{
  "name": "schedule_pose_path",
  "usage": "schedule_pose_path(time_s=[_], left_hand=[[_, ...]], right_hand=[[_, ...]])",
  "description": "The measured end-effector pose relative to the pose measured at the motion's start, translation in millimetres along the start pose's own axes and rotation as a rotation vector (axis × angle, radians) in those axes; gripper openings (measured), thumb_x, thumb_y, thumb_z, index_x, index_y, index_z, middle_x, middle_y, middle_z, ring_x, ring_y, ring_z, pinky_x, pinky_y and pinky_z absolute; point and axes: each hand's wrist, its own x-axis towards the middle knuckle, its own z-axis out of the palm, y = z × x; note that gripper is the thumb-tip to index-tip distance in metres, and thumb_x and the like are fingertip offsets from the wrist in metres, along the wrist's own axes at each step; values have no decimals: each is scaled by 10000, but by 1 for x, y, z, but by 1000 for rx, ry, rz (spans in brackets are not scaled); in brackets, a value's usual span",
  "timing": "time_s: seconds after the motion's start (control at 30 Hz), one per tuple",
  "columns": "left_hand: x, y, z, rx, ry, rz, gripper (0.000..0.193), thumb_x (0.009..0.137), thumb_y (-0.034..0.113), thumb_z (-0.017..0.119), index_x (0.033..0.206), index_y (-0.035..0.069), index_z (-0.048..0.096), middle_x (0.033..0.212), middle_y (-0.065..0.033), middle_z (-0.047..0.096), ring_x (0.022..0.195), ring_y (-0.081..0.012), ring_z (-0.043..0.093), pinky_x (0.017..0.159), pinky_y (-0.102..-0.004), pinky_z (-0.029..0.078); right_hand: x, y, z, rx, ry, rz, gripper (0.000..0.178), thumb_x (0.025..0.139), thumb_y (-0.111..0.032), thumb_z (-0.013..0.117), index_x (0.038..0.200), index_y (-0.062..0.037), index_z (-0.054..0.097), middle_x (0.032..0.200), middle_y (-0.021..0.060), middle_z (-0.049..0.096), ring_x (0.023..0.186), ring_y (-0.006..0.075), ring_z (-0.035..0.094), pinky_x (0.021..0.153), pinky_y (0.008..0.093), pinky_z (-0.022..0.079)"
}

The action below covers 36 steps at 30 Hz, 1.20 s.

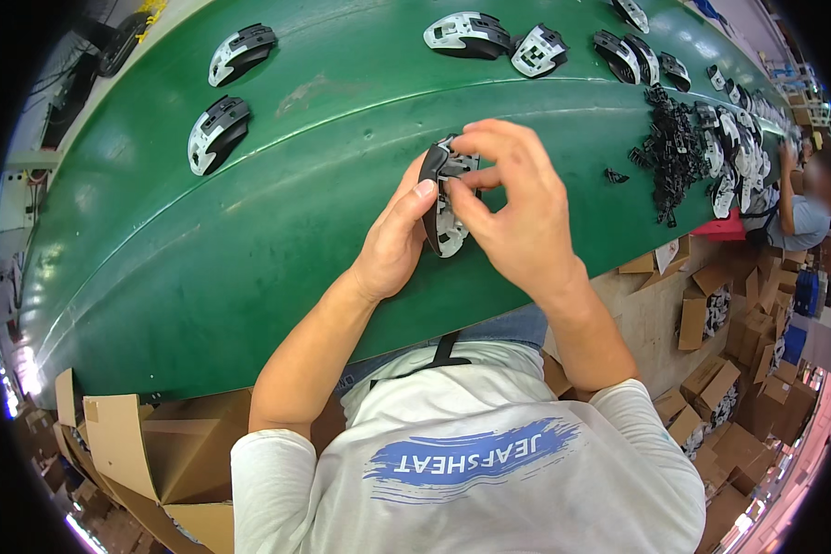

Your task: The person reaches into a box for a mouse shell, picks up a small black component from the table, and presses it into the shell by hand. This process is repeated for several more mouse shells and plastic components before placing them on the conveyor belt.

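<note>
A black and white plastic shell (441, 205), shaped like a computer mouse body, is held upright between both hands over the green conveyor belt (249, 240). My left hand (395, 242) grips its left side, thumb pressed on the black edge. My right hand (517, 198) covers its right side, with fingertips pinching at the top of the shell. Much of the shell is hidden behind my right fingers.
More black and white shells lie on the belt at the far left (217, 134), upper left (241, 53) and top (468, 35). A heap of small black parts (671, 157) lies to the right. Open cardboard boxes (148, 452) stand at lower left, more cartons (739, 369) at right. Another person (808, 208) works farther along.
</note>
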Motion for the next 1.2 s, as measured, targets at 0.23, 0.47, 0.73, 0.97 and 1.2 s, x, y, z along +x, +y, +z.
schedule_pose_path(time_s=[0.23,0.47,0.73,0.97,1.2], left_hand=[[3,-6,0,-60,18,36,643,1131,403,413,1665,50,351,1528,-96,542,1426,-203,516,1214,-402,383],[3,-10,1,170,80,30,650,1132,450,406,1651,60,367,1535,-107,579,1433,-242,548,1230,-437,395],[4,-3,0,-329,24,31,571,1152,408,365,1622,102,467,1563,-105,579,1404,-251,589,1194,-453,467],[-14,3,-2,-377,87,54,586,1160,416,307,1587,60,491,1496,-150,640,1354,-299,637,1157,-479,503],[-11,12,-11,-106,81,-77,606,1146,546,302,1553,148,508,1433,-90,666,1184,-233,690,782,-445,639]], right_hand=[[3,-6,-8,37,-42,88,428,855,59,776,1259,-56,690,1394,163,620,841,213,801,753,329,630],[-5,9,6,-19,-30,48,433,857,49,792,1266,-44,685,1398,161,619,811,202,796,745,325,630],[-19,18,-18,-252,16,-200,273,860,-85,819,1131,-125,814,1416,151,635,1211,353,660,993,460,549],[-29,19,1,179,6,38,448,933,-108,799,1351,-48,650,1432,189,572,1119,304,700,941,395,602],[-20,25,-3,629,-107,408,586,1007,-114,755,1520,28,511,1269,121,709,1079,202,713,973,381,593]])
